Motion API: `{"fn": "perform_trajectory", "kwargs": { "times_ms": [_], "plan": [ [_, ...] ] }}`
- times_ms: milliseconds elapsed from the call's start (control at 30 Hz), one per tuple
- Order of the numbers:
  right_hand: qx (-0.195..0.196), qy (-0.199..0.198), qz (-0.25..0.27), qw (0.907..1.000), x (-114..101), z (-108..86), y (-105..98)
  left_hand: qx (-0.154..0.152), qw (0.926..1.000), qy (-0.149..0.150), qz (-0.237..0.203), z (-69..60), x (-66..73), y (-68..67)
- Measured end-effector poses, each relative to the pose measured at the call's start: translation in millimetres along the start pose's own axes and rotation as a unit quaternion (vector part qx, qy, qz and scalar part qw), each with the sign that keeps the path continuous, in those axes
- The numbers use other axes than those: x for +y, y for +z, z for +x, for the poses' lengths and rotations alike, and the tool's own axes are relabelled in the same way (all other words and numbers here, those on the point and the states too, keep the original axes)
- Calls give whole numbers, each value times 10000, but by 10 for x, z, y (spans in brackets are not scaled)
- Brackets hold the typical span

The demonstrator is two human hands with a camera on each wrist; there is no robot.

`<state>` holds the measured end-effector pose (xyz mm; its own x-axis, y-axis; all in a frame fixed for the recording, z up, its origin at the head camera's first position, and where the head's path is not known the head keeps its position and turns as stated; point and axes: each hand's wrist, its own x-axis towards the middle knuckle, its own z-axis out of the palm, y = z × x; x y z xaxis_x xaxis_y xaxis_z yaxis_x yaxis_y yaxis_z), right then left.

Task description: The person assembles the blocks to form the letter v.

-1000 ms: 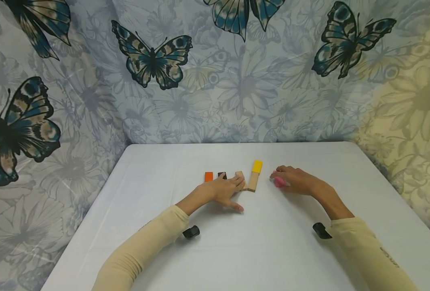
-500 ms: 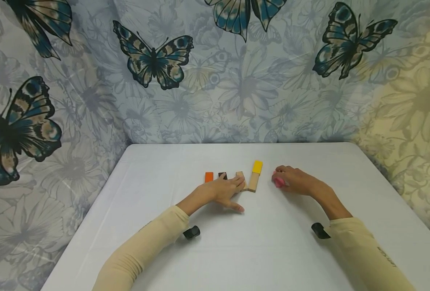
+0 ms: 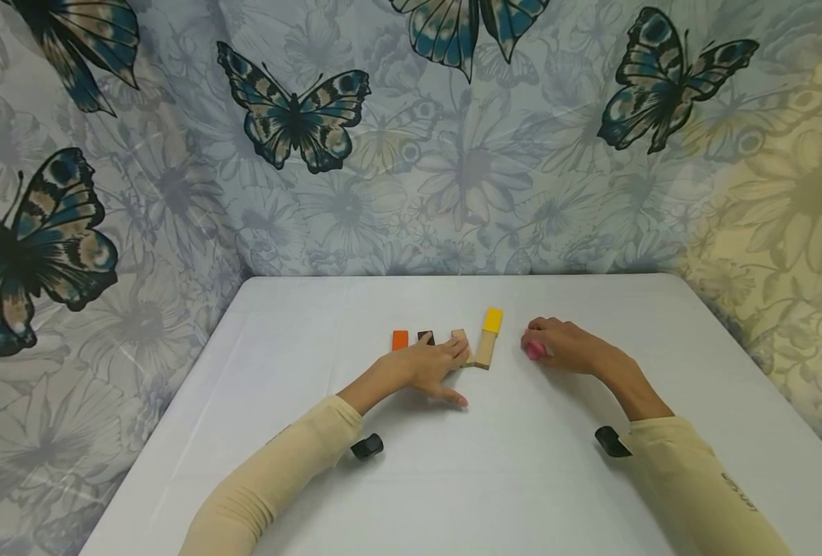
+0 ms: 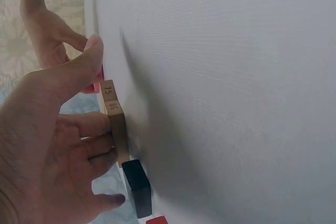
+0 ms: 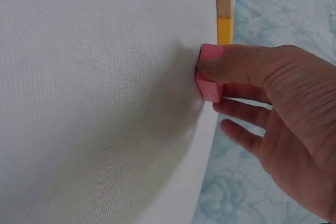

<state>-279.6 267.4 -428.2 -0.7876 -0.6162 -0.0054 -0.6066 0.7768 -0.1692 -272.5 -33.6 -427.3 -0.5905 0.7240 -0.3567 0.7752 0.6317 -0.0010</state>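
My right hand (image 3: 567,345) pinches a pink block (image 3: 536,350) between thumb and fingers at the table surface; the right wrist view shows the thumb across the pink block (image 5: 211,90). My left hand (image 3: 421,367), fingers spread, touches a wooden block (image 4: 119,129) with its fingertips, thumb held apart. Beside those fingers stands a black block (image 4: 137,187), partly covered by the hand in the head view. A longer wooden block (image 3: 484,349) with a yellow block (image 3: 493,320) at its far end lies between the hands.
An orange block (image 3: 400,340) lies left of the black one. All rest on a white table (image 3: 453,494) with butterfly-patterned cloth (image 3: 467,193) behind and at the sides. A black strap piece (image 3: 368,446) hangs by each wrist.
The pink block has turned slightly within my right hand's fingers, and that hand has shifted very slightly. My left hand stays in place.
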Motion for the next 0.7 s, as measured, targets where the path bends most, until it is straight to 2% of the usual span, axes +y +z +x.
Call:
{"fn": "perform_trajectory", "kwargs": {
  "times_ms": [267,700],
  "plan": [
    [320,-169,-46,9993,-25,-51,-54,12,9999,10,101,-5,6,-5],
    [416,62,-18,9991,-84,25,-243,-33,10000,-30,49,11,2,4]
  ]
}}
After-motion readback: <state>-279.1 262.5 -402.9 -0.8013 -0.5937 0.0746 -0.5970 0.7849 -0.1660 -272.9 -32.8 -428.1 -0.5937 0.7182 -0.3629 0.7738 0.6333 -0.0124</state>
